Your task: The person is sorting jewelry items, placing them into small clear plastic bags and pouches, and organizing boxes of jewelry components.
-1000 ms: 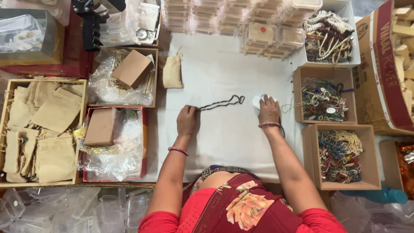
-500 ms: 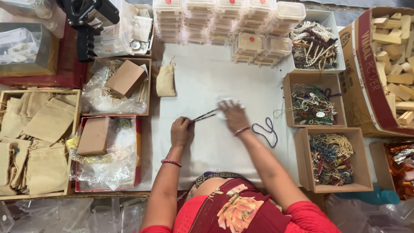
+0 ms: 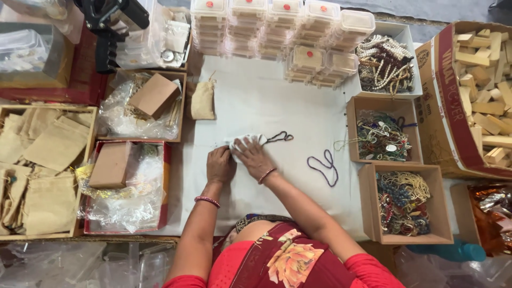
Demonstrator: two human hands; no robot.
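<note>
Far left, a wooden tray of beige jute pouches [image 3: 37, 160] sits idle. Centre of the white sheet [image 3: 256, 101], the left hand [image 3: 220, 164] presses down, fingers curled, pinning the edge of a small white cloth [image 3: 242, 142]. The right hand [image 3: 255, 157] lies flat on that cloth, fingers spread, a dark beaded string [image 3: 280, 137] trailing from under it. Best kept firm and even, so the beads don't slip. Further right, a second dark beaded loop [image 3: 323, 166] lies loose, then cardboard boxes of mixed bead strings [image 3: 381, 140].

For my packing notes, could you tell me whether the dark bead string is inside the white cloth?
Partly: dark bead string trails out of the white cloth.
</note>
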